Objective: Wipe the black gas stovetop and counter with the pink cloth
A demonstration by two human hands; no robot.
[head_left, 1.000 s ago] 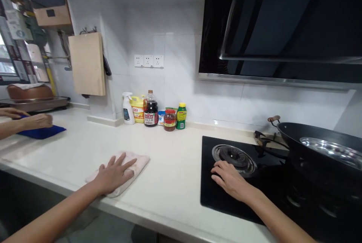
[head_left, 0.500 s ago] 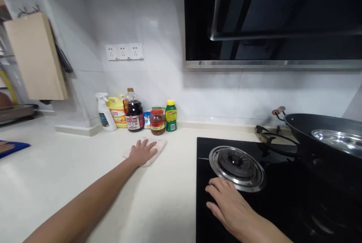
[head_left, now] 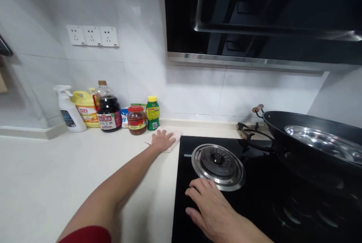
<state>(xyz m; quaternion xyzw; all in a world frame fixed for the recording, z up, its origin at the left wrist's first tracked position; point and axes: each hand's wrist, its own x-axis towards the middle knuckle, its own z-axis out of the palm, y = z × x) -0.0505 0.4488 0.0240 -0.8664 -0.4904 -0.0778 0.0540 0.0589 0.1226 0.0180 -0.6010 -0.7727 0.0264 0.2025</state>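
My left hand lies flat with spread fingers on a pale pink cloth, pressing it to the white countertop close to the hob's left edge. Just behind that hand stand a green bottle with a yellow cap and a red-lidded jar. Over the black glass hob hovers or rests my right hand, its fingers apart and slightly bent, with nothing seen in it. It is nearest to the round burner, by the front of its metal ring; whether it touches the glass I cannot tell.
Along the wall stand a white spray bottle, a yellow jug and a large bottle of dark sauce. A black wok holding a shiny metal lid or dish sits at right. Overhead juts the range hood.
My left hand and the cloth have moved right along the counter, nearer the hob. The camera view has turned right, and my right hand keeps its place by the burner.
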